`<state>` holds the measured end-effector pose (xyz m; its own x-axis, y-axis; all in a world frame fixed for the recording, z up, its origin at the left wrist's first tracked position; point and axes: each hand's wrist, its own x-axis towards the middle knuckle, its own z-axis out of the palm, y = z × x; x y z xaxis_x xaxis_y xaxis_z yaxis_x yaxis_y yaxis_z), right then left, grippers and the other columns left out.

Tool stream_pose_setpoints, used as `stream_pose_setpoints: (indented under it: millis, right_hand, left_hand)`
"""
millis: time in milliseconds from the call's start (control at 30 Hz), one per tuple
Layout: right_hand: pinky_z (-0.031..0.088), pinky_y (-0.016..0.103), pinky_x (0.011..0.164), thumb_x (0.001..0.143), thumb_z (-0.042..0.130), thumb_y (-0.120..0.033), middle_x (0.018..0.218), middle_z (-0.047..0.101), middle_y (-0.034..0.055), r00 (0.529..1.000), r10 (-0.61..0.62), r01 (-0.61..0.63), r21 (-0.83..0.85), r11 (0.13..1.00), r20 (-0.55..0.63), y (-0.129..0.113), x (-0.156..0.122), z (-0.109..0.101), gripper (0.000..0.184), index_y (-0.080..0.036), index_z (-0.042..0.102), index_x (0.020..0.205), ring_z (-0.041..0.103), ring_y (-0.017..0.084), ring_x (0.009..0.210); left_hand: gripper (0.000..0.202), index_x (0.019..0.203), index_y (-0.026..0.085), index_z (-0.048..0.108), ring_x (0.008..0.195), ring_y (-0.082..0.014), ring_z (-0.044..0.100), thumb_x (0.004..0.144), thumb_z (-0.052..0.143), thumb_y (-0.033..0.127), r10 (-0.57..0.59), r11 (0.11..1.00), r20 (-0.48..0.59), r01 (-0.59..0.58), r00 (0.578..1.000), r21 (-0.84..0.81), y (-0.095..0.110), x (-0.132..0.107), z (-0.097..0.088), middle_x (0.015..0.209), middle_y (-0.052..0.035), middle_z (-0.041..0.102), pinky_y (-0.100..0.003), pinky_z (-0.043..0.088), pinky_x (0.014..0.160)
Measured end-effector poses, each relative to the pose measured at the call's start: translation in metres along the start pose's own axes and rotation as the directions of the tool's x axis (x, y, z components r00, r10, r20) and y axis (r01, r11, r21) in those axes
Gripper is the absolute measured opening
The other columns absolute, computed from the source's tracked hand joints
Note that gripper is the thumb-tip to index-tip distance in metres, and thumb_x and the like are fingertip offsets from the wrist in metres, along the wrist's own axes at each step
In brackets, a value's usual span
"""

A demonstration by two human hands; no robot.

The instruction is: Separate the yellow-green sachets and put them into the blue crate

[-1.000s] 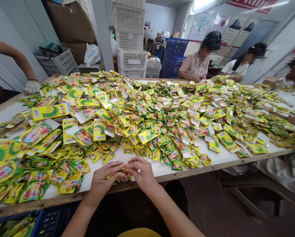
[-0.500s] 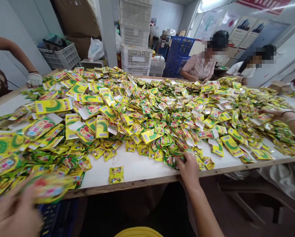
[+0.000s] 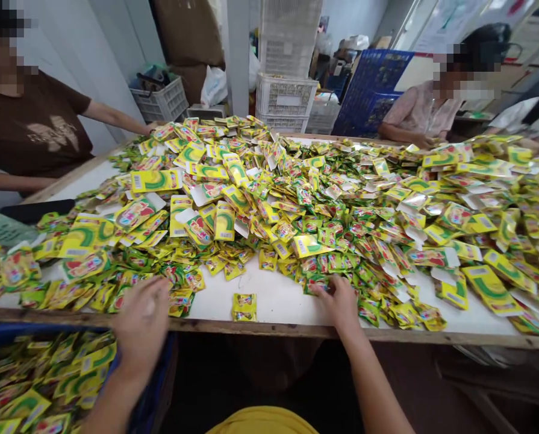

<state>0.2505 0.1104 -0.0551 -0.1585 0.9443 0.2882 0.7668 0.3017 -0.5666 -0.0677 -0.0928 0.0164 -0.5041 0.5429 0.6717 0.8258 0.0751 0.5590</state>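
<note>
Now the left hand is back by the near edge of the bench, too blurry to tell if it holds anything. Well apart, the right hand touches green packets; I cannot tell its grip. Between them, one yellow packet lies untouched.
</note>
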Motion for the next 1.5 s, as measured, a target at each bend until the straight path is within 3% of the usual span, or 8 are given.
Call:
stream_pose_setpoints:
  millis: [200,333,500,600,733,1067,1333,1500]
  right_hand:
    - [0.038,0.025,0.053,0.070,0.066,-0.051,0.064,0.051,-0.0013,0.989,0.032,-0.079,0.340,0.937,0.141,-0.024,-0.021,-0.005,0.039,-0.016,0.053,0.080,0.044,0.013,0.057]
    - [0.043,0.026,0.046,0.070,0.066,-0.051,0.070,0.055,0.0017,0.965,0.139,-0.235,0.498,0.835,0.223,-0.020,-0.028,-0.023,0.038,-0.015,0.058,0.080,0.047,0.014,0.054]
    - [0.052,0.029,0.051,0.067,0.071,-0.050,0.081,0.063,0.0051,0.931,0.297,-0.352,0.727,0.590,0.210,-0.002,-0.027,-0.045,0.044,-0.015,0.062,0.092,0.057,0.018,0.066]
    - [0.052,0.027,0.054,0.067,0.074,-0.045,0.082,0.064,0.0047,0.939,0.299,-0.306,0.809,0.502,0.170,-0.014,-0.017,-0.045,0.044,-0.015,0.062,0.096,0.057,0.016,0.066]
    - [0.049,0.026,0.055,0.068,0.075,-0.042,0.079,0.065,0.0031,0.971,0.132,-0.239,0.838,0.491,0.199,-0.059,0.001,-0.028,0.045,-0.017,0.060,0.102,0.057,0.014,0.059]
    - [0.040,0.027,0.075,0.076,0.056,-0.010,0.088,0.064,0.0044,0.885,-0.308,0.248,0.208,0.946,0.349,-0.110,0.013,-0.030,0.017,-0.017,0.061,0.090,0.058,0.019,0.085]
    - [0.032,0.025,0.063,0.072,0.055,-0.003,0.086,0.058,0.0037,0.709,-0.486,0.531,0.067,0.845,0.511,-0.134,0.016,-0.036,0.022,-0.017,0.059,0.088,0.054,0.016,0.076]
    - [0.037,0.024,0.065,0.075,0.067,-0.007,0.077,0.057,0.0007,0.776,-0.563,0.490,0.291,0.822,0.284,-0.133,0.023,-0.026,0.013,-0.016,0.060,0.082,0.052,0.013,0.072]
  left_hand:
    - [0.029,0.114,0.016,0.058,0.114,-0.0220,0.050,0.086,0.054,0.020,0.457,0.885,0.399,-0.363,0.795,-0.291,0.132,0.041,0.149,0.118,-0.0099,0.060,-0.038,0.040,0.101]
    - [0.027,0.103,0.008,0.059,0.107,-0.0312,0.051,0.077,0.051,0.005,0.399,0.896,0.665,-0.424,0.632,-0.135,0.175,0.055,0.203,0.106,-0.0185,0.061,-0.047,0.041,0.091]
    - [0.039,0.116,0.013,0.054,0.102,-0.0298,0.053,0.078,0.057,0.018,0.369,0.925,0.641,-0.336,0.673,-0.179,0.132,0.031,0.178,0.106,-0.0144,0.061,-0.046,0.038,0.092]
    - [0.031,0.113,0.017,0.056,0.097,-0.0245,0.057,0.088,0.048,0.035,0.105,0.916,0.675,0.193,0.730,-0.352,0.100,0.005,0.144,0.104,-0.0094,0.063,-0.038,0.042,0.088]
    - [0.041,0.117,0.017,0.050,0.089,-0.0207,0.061,0.085,0.055,0.042,-0.077,0.433,0.875,0.807,0.478,-0.402,0.084,-0.021,0.116,0.106,-0.0080,0.063,-0.031,0.047,0.078]
    - [0.029,0.093,0.014,0.057,0.082,-0.0153,0.050,0.083,0.058,0.041,-0.100,0.611,0.755,0.639,0.648,-0.467,0.078,-0.031,0.118,0.085,-0.0018,0.056,-0.024,0.041,0.074]
    - [0.025,0.092,0.013,0.060,0.080,-0.0148,0.049,0.076,0.066,0.032,-0.097,0.621,0.779,0.649,0.619,-0.439,0.072,-0.030,0.112,0.084,-0.0012,0.057,-0.023,0.038,0.071]
    - [0.028,0.084,0.012,0.060,0.069,-0.0115,0.047,0.064,0.074,0.024,-0.142,0.412,0.814,0.781,0.563,-0.469,0.077,-0.026,0.109,0.074,0.0019,0.056,-0.021,0.036,0.063]
